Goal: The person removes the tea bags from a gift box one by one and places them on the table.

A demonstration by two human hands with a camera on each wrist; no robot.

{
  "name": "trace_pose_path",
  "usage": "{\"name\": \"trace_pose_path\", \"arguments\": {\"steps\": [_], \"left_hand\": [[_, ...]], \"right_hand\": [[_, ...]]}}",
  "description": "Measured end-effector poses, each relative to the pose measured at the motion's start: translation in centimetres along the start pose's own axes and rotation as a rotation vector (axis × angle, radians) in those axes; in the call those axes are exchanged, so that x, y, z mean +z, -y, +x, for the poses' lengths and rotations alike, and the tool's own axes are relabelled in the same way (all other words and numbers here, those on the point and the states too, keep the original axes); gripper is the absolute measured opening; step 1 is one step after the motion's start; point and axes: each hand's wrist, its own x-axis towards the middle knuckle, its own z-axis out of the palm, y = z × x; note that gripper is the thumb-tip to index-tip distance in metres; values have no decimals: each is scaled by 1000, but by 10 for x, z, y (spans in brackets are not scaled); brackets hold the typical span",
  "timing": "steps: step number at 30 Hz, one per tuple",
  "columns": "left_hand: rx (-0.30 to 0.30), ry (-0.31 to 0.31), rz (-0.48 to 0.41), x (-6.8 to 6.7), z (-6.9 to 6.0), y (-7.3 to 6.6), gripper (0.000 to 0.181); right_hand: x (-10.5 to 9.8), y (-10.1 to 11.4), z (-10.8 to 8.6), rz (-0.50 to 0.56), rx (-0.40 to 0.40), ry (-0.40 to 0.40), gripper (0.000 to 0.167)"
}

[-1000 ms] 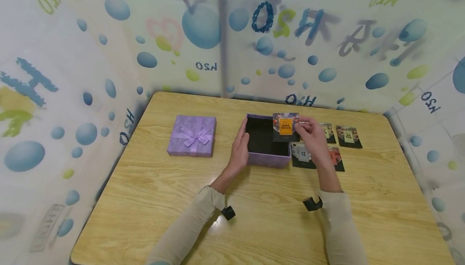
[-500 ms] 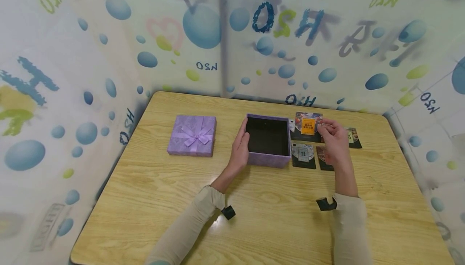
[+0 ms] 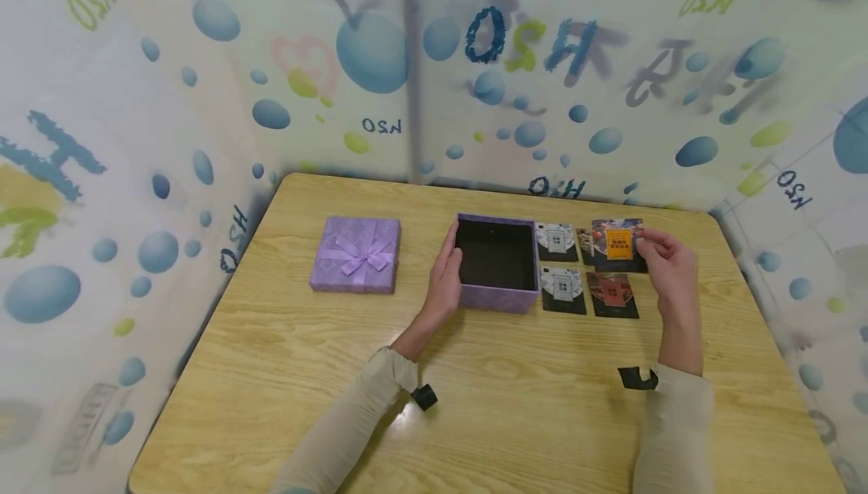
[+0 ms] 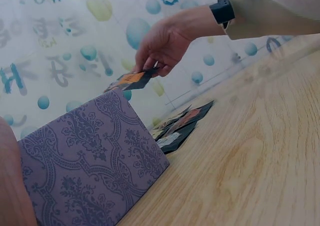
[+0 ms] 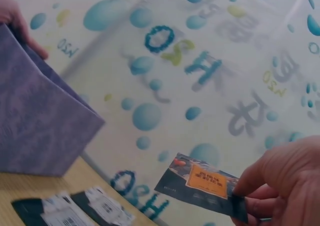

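My right hand (image 3: 671, 268) pinches a dark sachet with an orange label (image 3: 618, 244) by its right edge, above the table. In the right wrist view this sachet (image 5: 204, 183) is tilted, its printed side showing. My left hand (image 3: 444, 275) rests along the left wall of a purple patterned box (image 3: 502, 298), fingers straight. The box stands without its lid, and its dark inside shows. To its right lie two sachets with whitish labels, one behind (image 3: 557, 241) and one in front (image 3: 563, 288), and a red-labelled sachet (image 3: 613, 294). Another sachet (image 3: 585, 244) is mostly hidden behind the held one.
A purple lid with a ribbon bow (image 3: 357, 254) lies left of the box on the wooden table (image 3: 515, 404). Walls printed with bubbles and letters (image 3: 502, 87) border the table behind and at both sides.
My right hand has carried the orange-labelled sachet rightward, from over the box to over the sachets on the right. My left hand and the box stay in place.
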Motion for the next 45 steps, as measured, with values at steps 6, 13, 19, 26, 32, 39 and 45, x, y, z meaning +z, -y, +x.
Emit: {"name": "trace_pose_path", "arguments": {"steps": [6, 13, 19, 26, 32, 39, 45], "left_hand": [[-9, 9, 1, 0, 1, -1, 53], [-39, 28, -17, -3, -5, -29, 54], [-31, 26, -26, -4, -8, -39, 54], [-39, 44, -25, -5, -7, -39, 54], [-28, 21, -38, -4, -7, -36, 54], [-23, 24, -22, -2, 1, -5, 54], [-1, 5, -8, -1, 2, 4, 54]], "right_hand": [[-21, -13, 5, -84, 82, -85, 22], [-34, -27, 12, -108, 167, -101, 28], [-43, -40, 13, -125, 240, -108, 32], [-54, -60, 13, -167, 285, -114, 43], [-59, -73, 15, -164, 285, -121, 40], [-61, -83, 14, -296, 289, -78, 50], [-62, -89, 15, -368, 321, -48, 52]]}}
